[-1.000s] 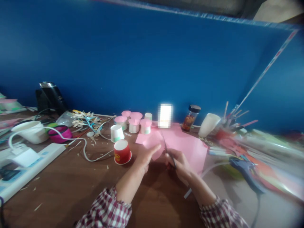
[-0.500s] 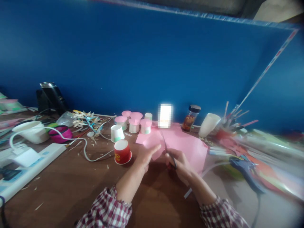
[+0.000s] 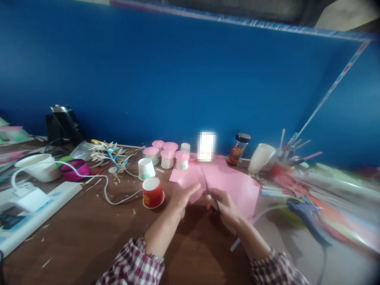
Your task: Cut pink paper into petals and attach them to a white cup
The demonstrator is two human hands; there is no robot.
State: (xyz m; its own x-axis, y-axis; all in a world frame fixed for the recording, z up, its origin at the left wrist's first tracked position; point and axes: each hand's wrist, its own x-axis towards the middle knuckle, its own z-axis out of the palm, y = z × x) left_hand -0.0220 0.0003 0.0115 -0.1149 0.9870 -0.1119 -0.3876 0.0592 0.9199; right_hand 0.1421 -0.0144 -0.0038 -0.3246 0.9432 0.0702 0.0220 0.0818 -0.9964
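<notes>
My left hand (image 3: 181, 201) is closed on a piece of pink paper (image 3: 190, 183), its thumb lying on top and its fingers hidden below. In my right hand (image 3: 225, 206) is a pair of dark-handled scissors (image 3: 216, 202). Their thin blades point away from me and meet the right side of the held piece. Behind it, a larger pink sheet (image 3: 237, 188) lies on the table. To the left of my left hand stand an upturned red paper cup (image 3: 152, 194) and an upturned white cup (image 3: 146, 169). Several small cups topped with pink paper discs (image 3: 170, 147) are grouped farther back.
A bright blurred screen (image 3: 206, 146), a dark-lidded jar (image 3: 238, 149) and a leaning white cup (image 3: 261, 157) line the back. A glue gun (image 3: 310, 219) lies at right. A power strip (image 3: 41, 215) and its white cable (image 3: 107, 194) occupy the left. A blue partition (image 3: 178, 79) rises behind.
The whole scene sits slightly lower in the picture. Both hands keep nearly the same pose over the pink paper, and the scissors remain at its right side.
</notes>
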